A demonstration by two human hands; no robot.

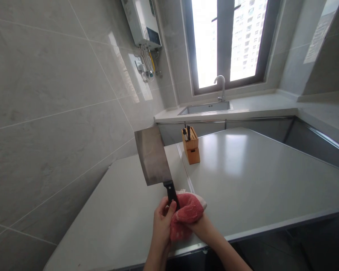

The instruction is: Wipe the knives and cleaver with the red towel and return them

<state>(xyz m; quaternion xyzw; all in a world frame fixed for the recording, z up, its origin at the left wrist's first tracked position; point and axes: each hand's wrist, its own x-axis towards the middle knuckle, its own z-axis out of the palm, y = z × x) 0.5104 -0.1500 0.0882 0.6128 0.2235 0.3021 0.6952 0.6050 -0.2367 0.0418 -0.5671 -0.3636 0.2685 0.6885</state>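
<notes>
A cleaver (154, 155) is held up over the table, its broad blade tilted up and to the left. My left hand (163, 218) is closed around its black handle, thumb along the near side. A red and white cloth (189, 209) is bunched against the handle's lower end. My right hand (199, 226) grips that cloth from the right; the cloth hides most of its fingers. Beyond the hands, a wooden knife block (192, 150) stands upright on the table with a couple of dark handles in its top.
The white table (265, 180) has a seam running away from me near the block. Behind it are a counter with a sink (206, 108) and a curved faucet (222, 86). A tiled wall (53, 94) rises at left, with a water heater (142, 22) mounted on it.
</notes>
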